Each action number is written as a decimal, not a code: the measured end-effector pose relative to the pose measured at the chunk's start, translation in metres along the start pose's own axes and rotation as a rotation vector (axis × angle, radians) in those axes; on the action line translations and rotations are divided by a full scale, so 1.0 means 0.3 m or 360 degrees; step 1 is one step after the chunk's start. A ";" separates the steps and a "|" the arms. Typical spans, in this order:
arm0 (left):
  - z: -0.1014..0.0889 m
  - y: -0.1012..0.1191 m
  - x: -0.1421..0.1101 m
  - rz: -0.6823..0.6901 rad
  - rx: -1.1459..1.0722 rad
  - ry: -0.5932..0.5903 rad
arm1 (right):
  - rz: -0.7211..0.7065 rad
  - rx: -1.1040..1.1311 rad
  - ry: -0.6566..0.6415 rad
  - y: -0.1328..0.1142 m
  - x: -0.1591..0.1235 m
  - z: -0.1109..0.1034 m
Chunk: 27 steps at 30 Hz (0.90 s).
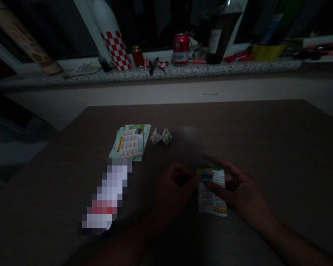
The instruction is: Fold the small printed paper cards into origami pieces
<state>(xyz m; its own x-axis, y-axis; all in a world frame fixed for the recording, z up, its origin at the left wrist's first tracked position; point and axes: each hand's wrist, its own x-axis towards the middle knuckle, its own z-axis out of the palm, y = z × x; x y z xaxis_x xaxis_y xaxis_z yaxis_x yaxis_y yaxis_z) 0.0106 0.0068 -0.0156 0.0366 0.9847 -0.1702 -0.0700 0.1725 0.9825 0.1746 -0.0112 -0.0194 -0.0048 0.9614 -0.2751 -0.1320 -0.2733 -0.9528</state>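
Note:
A printed paper slip [213,197] with a green and yellow heading and rows of orange print is held up above the dark wooden table. My right hand [242,194] grips it from the right side, thumb across its front and fingers behind. At the slip's left edge, the thumb and index finger of my left hand [174,188] are pinched together on the paper. Two small folded paper shapes [161,136], joined at a point, stand farther back on the table. To their left lies a stack of similar printed slips [130,142].
A long, pixelated whitish object [108,195] lies left of my left hand. Behind the table [266,136], the stone windowsill [147,75] bears a red can [181,50], a checkered bottle [115,46], a small red jar [138,56] and a dark labelled container [215,42]. The light is dim.

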 end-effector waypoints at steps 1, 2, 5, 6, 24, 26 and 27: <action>-0.001 -0.004 0.001 0.0008 -0.0002 -0.0003 | -0.0002 -0.0004 0.0005 0.000 -0.001 0.000; -0.002 -0.008 0.003 0.0012 -0.0002 -0.0003 | -0.0003 -0.0012 0.0007 0.000 -0.002 -0.001; -0.004 -0.014 0.005 0.0015 0.0008 -0.0002 | -0.0008 -0.0038 0.0007 0.001 -0.002 -0.001; -0.004 -0.013 0.005 0.0016 0.0016 -0.0009 | -0.0007 -0.0044 -0.0001 0.002 -0.002 -0.001; -0.002 -0.001 0.000 -0.0002 0.0039 -0.0013 | -0.0030 -0.0005 -0.0002 0.001 0.000 0.002; -0.001 -0.001 0.001 -0.0007 0.0027 -0.0011 | -0.0044 -0.0019 -0.0006 0.002 0.000 0.001; -0.002 -0.002 0.001 -0.0002 0.0024 -0.0009 | -0.0046 -0.0033 -0.0006 0.002 0.000 0.001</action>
<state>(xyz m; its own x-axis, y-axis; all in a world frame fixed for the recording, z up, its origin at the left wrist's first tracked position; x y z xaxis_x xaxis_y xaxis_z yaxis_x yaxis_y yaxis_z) 0.0102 0.0069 -0.0163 0.0427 0.9843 -0.1713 -0.0547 0.1735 0.9833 0.1742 -0.0114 -0.0200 -0.0050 0.9691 -0.2467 -0.1113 -0.2457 -0.9629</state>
